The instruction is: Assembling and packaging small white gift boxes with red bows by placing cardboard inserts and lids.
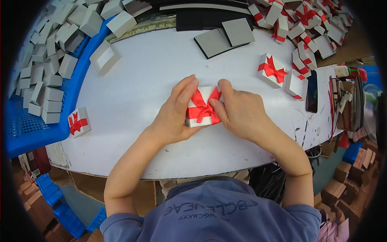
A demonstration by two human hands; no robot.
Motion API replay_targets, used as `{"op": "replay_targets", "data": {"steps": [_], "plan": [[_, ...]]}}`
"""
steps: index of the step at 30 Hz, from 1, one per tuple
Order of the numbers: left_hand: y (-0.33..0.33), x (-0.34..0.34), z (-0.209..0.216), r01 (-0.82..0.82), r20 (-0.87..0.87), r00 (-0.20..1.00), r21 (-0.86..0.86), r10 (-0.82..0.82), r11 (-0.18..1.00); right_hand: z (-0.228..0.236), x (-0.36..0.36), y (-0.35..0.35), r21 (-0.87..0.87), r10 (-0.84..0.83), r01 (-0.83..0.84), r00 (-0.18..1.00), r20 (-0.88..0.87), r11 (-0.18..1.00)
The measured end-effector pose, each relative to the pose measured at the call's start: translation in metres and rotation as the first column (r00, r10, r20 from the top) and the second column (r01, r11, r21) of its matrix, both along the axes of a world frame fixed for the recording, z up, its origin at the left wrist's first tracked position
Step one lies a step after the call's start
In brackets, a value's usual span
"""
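A small white gift box (pixel 205 93) with a red ribbon bow (pixel 202 110) stands at the middle of the white table, between my hands. My left hand (pixel 176 111) is wrapped round its left side, fingers along the far edge and thumb below. My right hand (pixel 243 109) pinches the ribbon at the bow's right, thumb and forefinger together. Part of the box's right side is hidden behind the right fingers. To the right lie a finished-looking white box with a red bow (pixel 272 71) and a box with a red band (pixel 296 85).
A blue crate (pixel 66 117) heaped with plain white boxes (pixel 68 66) fills the left. One open box part (pixel 105 57) and a bowed box (pixel 79 122) lie beside it. Grey pads (pixel 238 32) sit at the back. Red-ribboned boxes (pixel 306 36) pile up far right, near a dark phone (pixel 312 92).
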State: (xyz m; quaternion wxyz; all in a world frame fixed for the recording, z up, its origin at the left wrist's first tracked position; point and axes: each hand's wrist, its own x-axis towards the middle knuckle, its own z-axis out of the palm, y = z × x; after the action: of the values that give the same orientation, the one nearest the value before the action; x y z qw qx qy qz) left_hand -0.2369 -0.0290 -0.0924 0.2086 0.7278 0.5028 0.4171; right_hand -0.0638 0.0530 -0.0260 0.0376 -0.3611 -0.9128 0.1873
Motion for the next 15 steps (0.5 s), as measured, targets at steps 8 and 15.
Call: {"op": "replay_targets", "data": {"steps": [8, 15], "plan": [[-0.008, -0.003, 0.017, -0.145, -0.468, 0.873, 0.021, 0.138, 0.989, -0.025, -0.011, 0.001, 0.121, 0.061, -0.05, 0.994, -0.091, 0.991], [-0.059, -0.05, 0.079, -0.492, -0.822, 0.561, -0.235, 0.098, 0.839, -0.024, -0.009, 0.096, 0.426, 0.219, -0.13, 0.961, -0.168, 0.895]]}}
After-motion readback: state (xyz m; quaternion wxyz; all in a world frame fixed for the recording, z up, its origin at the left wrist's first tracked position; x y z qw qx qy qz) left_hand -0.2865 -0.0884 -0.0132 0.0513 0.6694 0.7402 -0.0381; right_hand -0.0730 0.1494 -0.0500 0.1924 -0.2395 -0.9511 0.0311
